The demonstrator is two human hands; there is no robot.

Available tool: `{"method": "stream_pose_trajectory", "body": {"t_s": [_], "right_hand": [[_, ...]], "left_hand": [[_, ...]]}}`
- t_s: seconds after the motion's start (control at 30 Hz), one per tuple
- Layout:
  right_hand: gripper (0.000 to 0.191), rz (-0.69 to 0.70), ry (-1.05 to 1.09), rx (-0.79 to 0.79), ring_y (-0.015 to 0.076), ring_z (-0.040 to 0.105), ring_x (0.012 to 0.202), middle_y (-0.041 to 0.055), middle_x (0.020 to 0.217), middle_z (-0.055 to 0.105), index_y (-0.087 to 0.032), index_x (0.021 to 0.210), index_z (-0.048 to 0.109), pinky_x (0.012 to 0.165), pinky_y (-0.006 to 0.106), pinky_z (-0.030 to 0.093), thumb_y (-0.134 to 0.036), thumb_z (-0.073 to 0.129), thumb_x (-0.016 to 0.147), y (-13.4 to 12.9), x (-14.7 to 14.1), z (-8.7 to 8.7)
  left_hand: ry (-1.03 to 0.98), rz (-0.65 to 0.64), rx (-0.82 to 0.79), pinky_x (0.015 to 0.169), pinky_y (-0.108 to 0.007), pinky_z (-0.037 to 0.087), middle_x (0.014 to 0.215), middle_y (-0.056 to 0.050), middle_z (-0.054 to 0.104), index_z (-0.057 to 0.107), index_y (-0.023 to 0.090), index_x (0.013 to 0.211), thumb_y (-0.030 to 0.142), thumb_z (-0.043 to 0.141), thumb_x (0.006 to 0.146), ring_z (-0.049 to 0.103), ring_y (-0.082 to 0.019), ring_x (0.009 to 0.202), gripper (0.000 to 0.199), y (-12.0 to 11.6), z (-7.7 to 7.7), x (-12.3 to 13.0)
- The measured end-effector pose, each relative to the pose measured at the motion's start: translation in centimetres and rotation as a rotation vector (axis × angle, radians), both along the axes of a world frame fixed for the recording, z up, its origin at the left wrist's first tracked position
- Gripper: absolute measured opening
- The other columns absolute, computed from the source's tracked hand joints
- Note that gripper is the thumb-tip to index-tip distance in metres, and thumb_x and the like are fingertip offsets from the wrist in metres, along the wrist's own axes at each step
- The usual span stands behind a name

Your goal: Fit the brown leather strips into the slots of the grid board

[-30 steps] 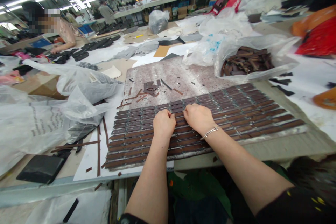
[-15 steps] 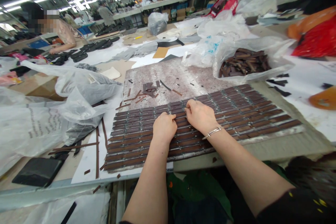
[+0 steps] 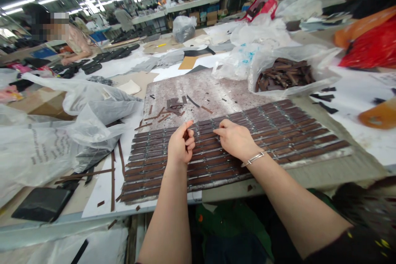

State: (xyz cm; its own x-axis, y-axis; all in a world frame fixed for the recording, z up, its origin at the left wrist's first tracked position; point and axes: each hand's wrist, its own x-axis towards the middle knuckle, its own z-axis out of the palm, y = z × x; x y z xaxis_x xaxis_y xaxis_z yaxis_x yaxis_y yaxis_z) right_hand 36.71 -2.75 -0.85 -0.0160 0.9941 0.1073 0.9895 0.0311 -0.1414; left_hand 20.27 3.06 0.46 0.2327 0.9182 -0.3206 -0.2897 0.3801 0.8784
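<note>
Rows of dark brown strips (image 3: 272,136) lie side by side on a speckled board (image 3: 198,88), with short greyish crossing bands over them. Above the left-middle rows, my left hand (image 3: 181,144) is curled closed, its thumb on top. Something dark brown shows between thumb and fingers, but I cannot make out whether it is a held piece or the strips behind. My right hand (image 3: 236,138), with a silver bangle (image 3: 255,158) at the wrist, has its fingers pressed together at a strip in the upper rows. Its fingertips hide whatever they may pinch.
Loose brown scraps (image 3: 175,105) lie on the board behind the rows. A clear bag of brown pieces (image 3: 284,75) stands at the back right. Plastic bags (image 3: 89,132) and a black flat block (image 3: 41,204) are at left. A co-worker (image 3: 74,41) sits far left.
My left hand has lifted off the strips, moved left and turned so that its curled fingers show. My right hand stays at nearly the same spot, its index finger now straighter.
</note>
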Motion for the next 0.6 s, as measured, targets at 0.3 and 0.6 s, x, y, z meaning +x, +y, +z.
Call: {"method": "stream_pose_trajectory", "body": {"t_s": [0.3,0.6], "right_hand": [[0.026,0.140,0.493,0.229,0.0114,0.056,0.075,0.0029,0.097,0.060,-0.022,0.106,0.064,0.071,0.023,0.043,-0.022,0.049,0.085,-0.7,-0.5,1.0],[0.022,0.172,0.874,0.130,0.0092,0.054,0.062,-0.0002,0.081,0.064,-0.019,0.093,0.067,0.060,0.020,0.042,-0.030,0.066,0.074,-2.0,-2.8,1.1]], "left_hand": [[-0.470,-0.013,-0.207,0.037,-0.014,0.022,0.059,0.003,0.040,0.056,0.015,0.086,0.038,0.037,0.089,0.030,-0.003,0.041,0.030,-0.3,-0.4,1.2],[-0.410,0.180,-0.165,0.046,-0.019,0.033,0.059,0.005,0.040,0.054,0.016,0.086,0.036,0.043,0.088,0.038,-0.006,0.045,0.023,-1.3,-1.3,3.4]]}}
